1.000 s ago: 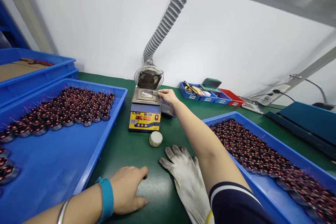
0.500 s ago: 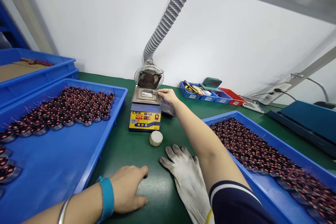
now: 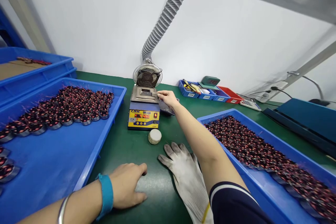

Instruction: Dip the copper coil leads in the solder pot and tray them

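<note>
My right hand [image 3: 167, 98] reaches forward to the solder pot [image 3: 144, 118], a yellow-fronted unit with red digits. Its fingers are pinched on a thin flat metal strip [image 3: 154, 94] at the right side of the pot's rectangular opening. My left hand [image 3: 127, 186], with a blue wristband, rests on the green table, thumb and index finger apart, holding nothing. Between the hands and the pot stands a small round pale block [image 3: 154, 136]. A white work glove [image 3: 185, 175] with dirty fingertips lies under my right forearm.
Blue trays of small wired coils stand on the left [image 3: 63, 143] and right [image 3: 228, 147]. Behind the pot is a round fume hood [image 3: 147, 77] with a grey hose [image 3: 168, 10]. Small bins [image 3: 210, 95], a clock [image 3: 210, 81] and a dark dish [image 3: 166, 109] sit further back.
The metal strip has shifted to the right edge of the pot's opening. The surface inside looks darker than before. My left hand stays put, and the view has shifted slightly.
</note>
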### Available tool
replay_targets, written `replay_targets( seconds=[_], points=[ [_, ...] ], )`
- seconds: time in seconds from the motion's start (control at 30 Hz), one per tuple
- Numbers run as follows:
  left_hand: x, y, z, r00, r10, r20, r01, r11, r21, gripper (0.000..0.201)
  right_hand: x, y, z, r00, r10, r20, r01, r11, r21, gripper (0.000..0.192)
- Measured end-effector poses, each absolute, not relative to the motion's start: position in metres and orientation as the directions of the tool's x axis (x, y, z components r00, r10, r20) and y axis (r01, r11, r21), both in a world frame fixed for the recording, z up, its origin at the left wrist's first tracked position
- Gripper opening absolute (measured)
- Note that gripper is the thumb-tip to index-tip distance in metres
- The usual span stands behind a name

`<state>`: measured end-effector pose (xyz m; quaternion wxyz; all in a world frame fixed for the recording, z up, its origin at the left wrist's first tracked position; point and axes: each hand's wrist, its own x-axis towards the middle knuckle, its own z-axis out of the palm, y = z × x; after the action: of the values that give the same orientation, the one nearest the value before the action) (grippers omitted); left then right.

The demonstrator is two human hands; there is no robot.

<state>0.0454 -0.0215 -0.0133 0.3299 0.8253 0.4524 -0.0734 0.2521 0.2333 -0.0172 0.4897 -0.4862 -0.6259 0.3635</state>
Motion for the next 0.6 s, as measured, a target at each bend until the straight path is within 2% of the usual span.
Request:
replay_targets(
  seconds=[0.27,0.6],
  points=[
    [0.0454,-0.0216,-0.0114,0.587,0.693,-0.418,0.793,-0.386,0.471,0.043,0.2553,0.2348,-0.0136,-0.017,0.963,0.271,0.272,0.265,-0.925,0.025],
    [0.0456,-0.0204,-0.0091,0.593,0.698,-0.401,0.787,-0.397,0.472,0.044,0.2482,0.2344,-0.0172,0.021,0.957,0.290,0.312,0.269,-0.911,0.025]
  ],
)
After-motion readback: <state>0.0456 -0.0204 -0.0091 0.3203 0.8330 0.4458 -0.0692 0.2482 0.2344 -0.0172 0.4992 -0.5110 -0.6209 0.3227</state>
